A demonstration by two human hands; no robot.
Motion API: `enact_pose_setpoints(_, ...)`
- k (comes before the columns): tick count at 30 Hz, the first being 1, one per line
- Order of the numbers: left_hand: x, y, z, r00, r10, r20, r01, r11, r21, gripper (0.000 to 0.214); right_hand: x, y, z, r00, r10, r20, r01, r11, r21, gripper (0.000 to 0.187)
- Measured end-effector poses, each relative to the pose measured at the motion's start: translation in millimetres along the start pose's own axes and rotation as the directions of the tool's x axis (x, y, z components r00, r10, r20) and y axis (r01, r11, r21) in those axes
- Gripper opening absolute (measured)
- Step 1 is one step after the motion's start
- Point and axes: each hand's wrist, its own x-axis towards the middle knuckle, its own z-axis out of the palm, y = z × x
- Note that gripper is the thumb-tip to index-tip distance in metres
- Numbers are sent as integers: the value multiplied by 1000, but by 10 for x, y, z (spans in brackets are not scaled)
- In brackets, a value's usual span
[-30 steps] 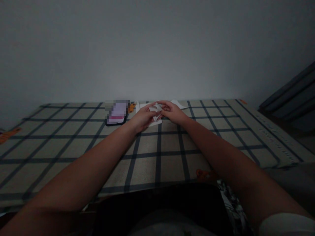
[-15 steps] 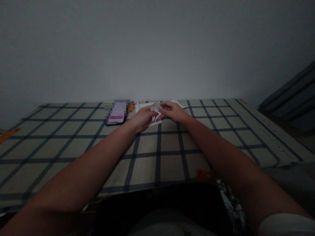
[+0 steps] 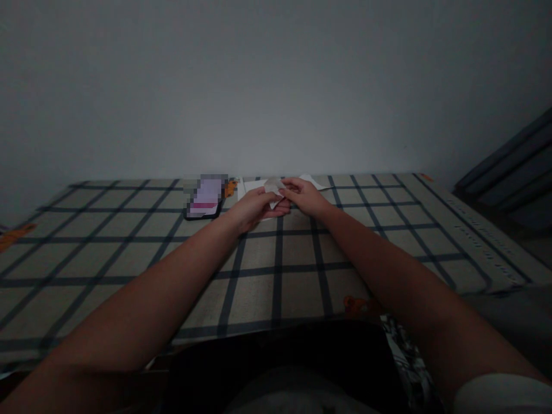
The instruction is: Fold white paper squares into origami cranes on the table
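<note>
- The paper (image 3: 273, 186) is between my hands, over a sheet (image 3: 247, 186).
- My left hand (image 3: 257, 202) pinches it under the thumb, other fingers stretched out below.
- My right hand (image 3: 302, 194) grips its right side by the fingertips.
- A scrap (image 3: 314, 181) lies just beyond my right hand.
- The phone (image 3: 206, 196) lies to the left, on the checked cloth (image 3: 259, 276).

Open tablecloth (image 3: 297, 250) between the forearms (image 3: 198, 253), phone (image 3: 206, 198) an obstacle leftward.
</note>
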Motion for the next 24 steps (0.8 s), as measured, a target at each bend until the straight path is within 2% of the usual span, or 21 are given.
enact_pose_setpoints(8,-6,-30,5,998,40,50,-41,999,14,20,5,-21,-14,999,-26,-42,21,993,-115,29)
enact_pose_setpoints(13,-9,-54,19,995,55,81,-56,998,12,20,-8,-76,-8,999,-25,-44,20,994,-105,32)
enact_pose_setpoints(17,-31,-38,54,997,56,52,-55,998,-27,21,-10,-74,-10,999,-27,-36,22,992,-122,31)
enact_pose_setpoints(24,-34,-22,97,994,78,-82,-83,995,-61,18,-5,-44,17,999,23,-34,-25,999,-46,32)
